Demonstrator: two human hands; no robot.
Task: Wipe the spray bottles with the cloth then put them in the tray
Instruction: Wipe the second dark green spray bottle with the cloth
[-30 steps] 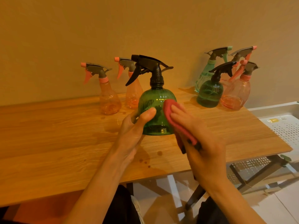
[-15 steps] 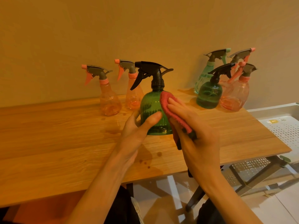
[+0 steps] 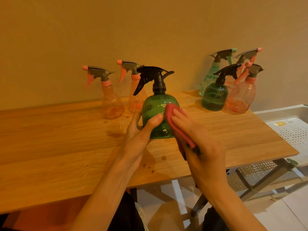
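Head view, tray (image 3: 283, 112) label unreadable

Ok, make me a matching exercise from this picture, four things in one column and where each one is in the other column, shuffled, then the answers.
Things:
1. green bottle
2. red cloth
3. teal bottle
4. white tray

Places:
A. beside the table's right end
B. gripped by the left hand
C. by the wall, back right
D. under the right hand fingers, against the green bottle

Pairs: 1-B, 2-D, 3-C, 4-A
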